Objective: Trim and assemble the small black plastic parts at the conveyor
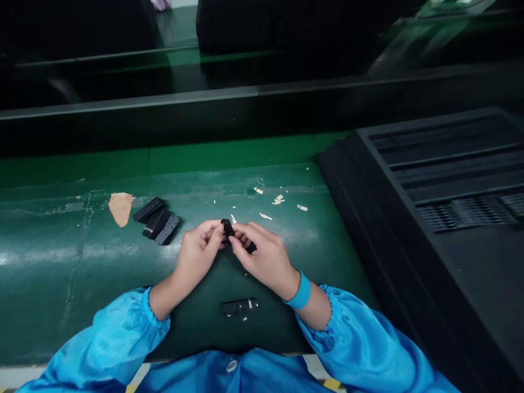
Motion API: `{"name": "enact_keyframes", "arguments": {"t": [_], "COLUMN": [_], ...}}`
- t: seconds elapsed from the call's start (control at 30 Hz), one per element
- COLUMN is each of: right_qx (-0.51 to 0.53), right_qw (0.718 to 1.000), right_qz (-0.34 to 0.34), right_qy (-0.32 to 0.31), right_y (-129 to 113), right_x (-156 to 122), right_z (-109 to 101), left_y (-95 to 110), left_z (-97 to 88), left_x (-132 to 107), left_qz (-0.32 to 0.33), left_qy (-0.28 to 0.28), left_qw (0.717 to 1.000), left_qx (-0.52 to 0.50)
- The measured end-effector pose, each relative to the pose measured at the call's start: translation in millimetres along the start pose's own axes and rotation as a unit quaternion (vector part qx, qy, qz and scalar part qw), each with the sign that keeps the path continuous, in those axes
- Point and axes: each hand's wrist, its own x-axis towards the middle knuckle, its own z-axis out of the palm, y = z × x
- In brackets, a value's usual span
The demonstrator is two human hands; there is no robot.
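Observation:
My left hand [199,246] and my right hand [262,251] meet over the middle of the green work surface. Between their fingertips they pinch a small black plastic part [227,228], tilted up; its exact kind does not show. More dark material shows under the right fingers, partly hidden. Nearer my body lies a longer black part [239,307] with small pale and metallic spots. Left of my left hand is a small pile of black plastic parts [158,220]. Pale cut scraps [278,200] are scattered beyond my right hand.
A tan piece of paper or card [120,208] lies left of the black pile. On the right stands a large black tray [409,218] with rows of ridged dark parts inside. A dark raised ledge [229,112] runs across the back of the green mat [102,284].

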Motion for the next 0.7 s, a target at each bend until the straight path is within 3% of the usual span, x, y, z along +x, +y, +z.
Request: {"name": "enact_keyframes", "arguments": {"t": [0.23, 0.4, 0.7], "right_qx": [-0.053, -0.078, -0.059], "right_qw": [0.998, 0.994, 0.998], "right_qz": [-0.035, -0.066, -0.03], "right_qy": [0.025, 0.022, 0.019], "right_y": [-1.2, -3.1, -1.9], "right_x": [-0.2, -1.2, 0.3], "right_z": [0.4, 0.5, 0.3], "left_y": [-5.1, -1.0, -2.4], "left_z": [-6.9, -6.6, -9.2], "left_x": [0.0, 2.4, 3.5], "left_qz": [0.074, 0.061, 0.055], "left_qy": [0.01, 0.006, -0.031], "left_qw": [0.993, 0.994, 0.997], "left_qx": [0.096, 0.089, 0.054]}}
